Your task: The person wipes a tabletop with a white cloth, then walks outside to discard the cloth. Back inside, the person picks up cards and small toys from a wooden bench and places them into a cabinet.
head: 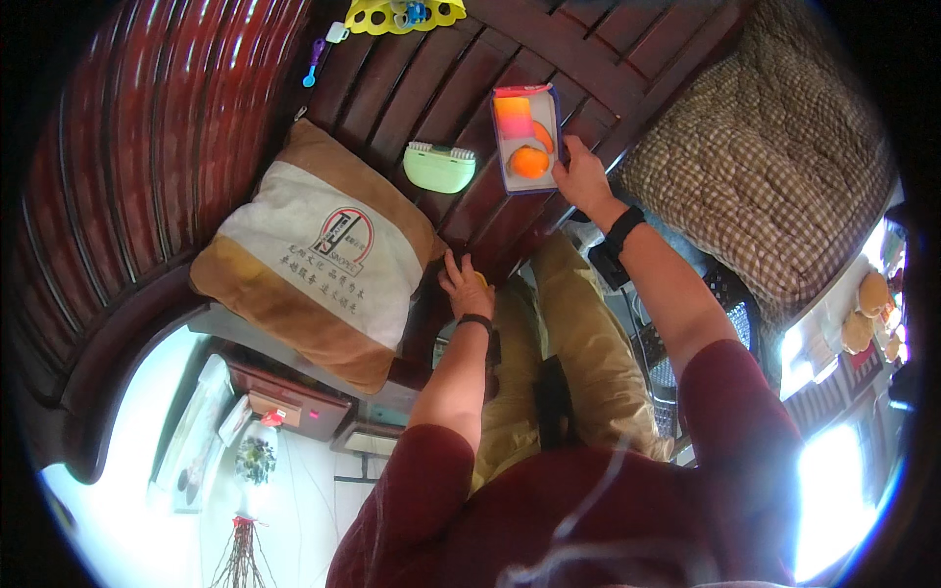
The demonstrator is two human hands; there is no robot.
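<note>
My right hand [582,175] is at the right edge of a shallow rectangular box [550,180], its fingers beside or touching the rim. In the box lie an orange fruit [529,162], another orange piece [542,137] partly behind it, and a yellow-to-pink packet or card [513,117]. My left hand [468,288] rests, fingers spread, at the front edge of the dark wooden slatted seat [412,103], close to the corner of a cushion. A small yellow thing shows beside that hand; whether it is held cannot be told. Between the cushion and the box lies a light green brush [439,167] with white bristles.
A brown and white cushion [323,250] bearing print lies on the left. A checked quilted cover [742,162] hangs over something at right. At the top are a yellow perforated holder [404,18] and a purple and blue plastic spoon [314,63]. The curved slatted backrest [147,132] stands at left.
</note>
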